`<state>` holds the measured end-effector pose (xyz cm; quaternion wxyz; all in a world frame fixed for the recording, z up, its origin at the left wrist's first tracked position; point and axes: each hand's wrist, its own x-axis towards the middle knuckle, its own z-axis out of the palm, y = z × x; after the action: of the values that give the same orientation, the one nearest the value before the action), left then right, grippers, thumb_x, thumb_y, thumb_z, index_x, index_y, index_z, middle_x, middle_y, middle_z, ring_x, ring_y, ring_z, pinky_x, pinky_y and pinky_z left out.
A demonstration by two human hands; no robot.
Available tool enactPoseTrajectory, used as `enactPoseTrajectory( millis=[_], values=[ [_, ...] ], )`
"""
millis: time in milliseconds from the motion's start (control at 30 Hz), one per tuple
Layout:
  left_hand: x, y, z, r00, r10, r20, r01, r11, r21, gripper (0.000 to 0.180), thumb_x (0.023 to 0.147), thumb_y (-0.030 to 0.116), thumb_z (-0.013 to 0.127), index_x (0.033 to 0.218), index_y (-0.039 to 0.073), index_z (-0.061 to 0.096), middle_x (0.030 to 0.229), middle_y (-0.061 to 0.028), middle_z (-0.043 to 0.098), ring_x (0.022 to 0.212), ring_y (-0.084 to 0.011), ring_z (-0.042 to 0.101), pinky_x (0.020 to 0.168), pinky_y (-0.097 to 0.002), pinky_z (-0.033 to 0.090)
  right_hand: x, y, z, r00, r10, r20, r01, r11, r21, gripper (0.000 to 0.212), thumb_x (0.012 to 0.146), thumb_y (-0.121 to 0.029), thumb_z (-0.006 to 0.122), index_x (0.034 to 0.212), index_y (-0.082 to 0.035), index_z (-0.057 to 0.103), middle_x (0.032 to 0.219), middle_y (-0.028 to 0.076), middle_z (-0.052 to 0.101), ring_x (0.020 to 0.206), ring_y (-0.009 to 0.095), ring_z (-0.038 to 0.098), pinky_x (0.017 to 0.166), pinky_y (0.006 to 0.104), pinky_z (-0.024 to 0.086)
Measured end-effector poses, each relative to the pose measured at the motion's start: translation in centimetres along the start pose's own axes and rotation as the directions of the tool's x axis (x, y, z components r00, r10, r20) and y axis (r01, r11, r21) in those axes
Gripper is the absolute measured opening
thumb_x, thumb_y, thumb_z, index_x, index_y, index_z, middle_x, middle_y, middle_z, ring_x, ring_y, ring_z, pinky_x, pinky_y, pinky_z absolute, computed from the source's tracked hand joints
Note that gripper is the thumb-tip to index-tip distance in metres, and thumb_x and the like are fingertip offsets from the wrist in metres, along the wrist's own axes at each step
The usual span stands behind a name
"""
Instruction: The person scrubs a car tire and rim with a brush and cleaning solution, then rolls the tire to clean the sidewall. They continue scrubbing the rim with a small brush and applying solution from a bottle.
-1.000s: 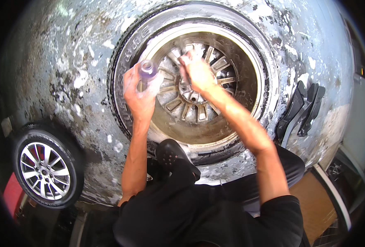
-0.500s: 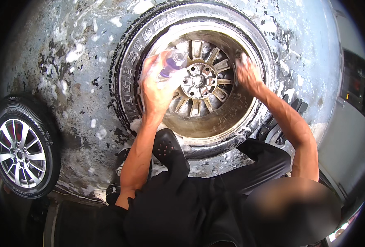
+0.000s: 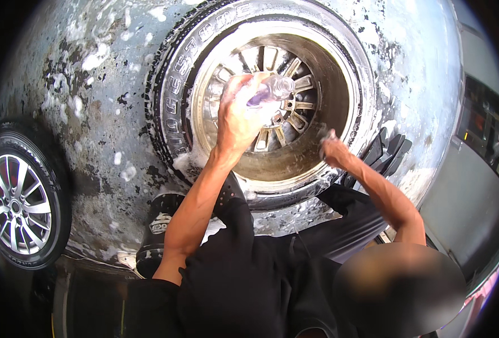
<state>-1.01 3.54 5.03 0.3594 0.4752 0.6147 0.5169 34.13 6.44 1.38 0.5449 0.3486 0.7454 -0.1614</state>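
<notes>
A wheel lies flat on the floor in front of me, its black tyre (image 3: pixel 170 93) streaked with white foam. The inside of its metal rim (image 3: pixel 289 166) is wet and brownish, with spokes and a hub at the bottom. Over the hub, my left hand (image 3: pixel 238 118) is wrapped round a clear plastic bottle (image 3: pixel 264 92) with purple liquid in it, its neck pointing right. My right hand (image 3: pixel 336 152) is closed at the lower right of the rim's inner wall. Something small and greyish shows at its fingers, too blurred to name.
At the far left stands another wheel (image 3: pixel 18 200) with silver spokes. Several flat black pieces (image 3: pixel 393 151) lie beside the tyre on the right. Foam patches spot the worn grey-blue floor (image 3: pixel 100 135). My shoe (image 3: pixel 229 191) is close to the tyre's near edge.
My left hand has carried the bottle to the right, over the hub. My right hand has moved down along the rim's inner wall, toward me. The view has shifted slightly.
</notes>
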Motion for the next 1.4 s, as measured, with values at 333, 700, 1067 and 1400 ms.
enactPoseTrajectory(
  millis=[333, 700, 1067, 1400],
  values=[
    [-1.0, -0.1, 0.5, 0.997, -0.048, 0.053, 0.049, 0.999, -0.008, 0.051, 0.072, 0.014, 0.084, 0.12, 0.005, 0.068, 0.111, -0.0175, 0.061, 0.103, -0.0323, 0.062, 0.089, -0.041, 0.051, 4.2, -1.6, -5.2, 0.97, 0.223, 0.094, -0.235, 0.961, 0.147, 0.043, 0.095, -0.012, 0.047, 0.133, 0.006, 0.056, 0.145, 0.034, 0.045, 0.122, 0.045, 0.06, 0.098, 0.05, 0.052],
    [-0.5, 0.7, -0.3, 0.995, -0.064, 0.08, 0.067, 0.997, -0.029, 0.053, 0.072, 0.011, 0.083, 0.122, 0.005, 0.067, 0.112, -0.0159, 0.061, 0.101, -0.0301, 0.062, 0.088, -0.0394, 0.051, 9.3, -2.8, -3.4, 0.946, 0.271, -0.178, -0.271, 0.962, 0.026, 0.034, 0.094, -0.021, 0.057, 0.122, -0.005, 0.069, 0.119, 0.017, 0.063, 0.118, 0.031, 0.061, 0.088, 0.0426, 0.057],
    [-0.4, 0.3, 0.1, 0.999, -0.028, 0.015, 0.028, 0.999, -0.036, 0.047, 0.071, 0.006, 0.082, 0.116, -0.001, 0.068, 0.111, -0.015, 0.063, 0.102, -0.0265, 0.064, 0.088, -0.0355, 0.052, 11.6, -3.5, -6.4, 0.989, 0.139, 0.05, -0.136, 0.989, -0.063, 0.027, 0.092, -0.02, 0.06, 0.111, -0.008, 0.075, 0.109, 0.008, 0.073, 0.096, 0.031, 0.071, 0.078, 0.0486, 0.058],
    [-0.5, 0.8, 0.5, 0.996, -0.058, 0.062, 0.062, 0.996, -0.066, 0.05, 0.072, 0.009, 0.084, 0.119, 0.004, 0.067, 0.111, -0.0162, 0.062, 0.1, -0.0282, 0.064, 0.084, -0.0374, 0.053, 6.2, -4.2, 1.1, 0.978, 0.114, -0.173, -0.106, 0.993, 0.055, 0.026, 0.092, -0.021, 0.055, 0.109, -0.007, 0.069, 0.102, 0.018, 0.068, 0.088, 0.031, 0.07, 0.075, 0.0467, 0.057]
  ],
)
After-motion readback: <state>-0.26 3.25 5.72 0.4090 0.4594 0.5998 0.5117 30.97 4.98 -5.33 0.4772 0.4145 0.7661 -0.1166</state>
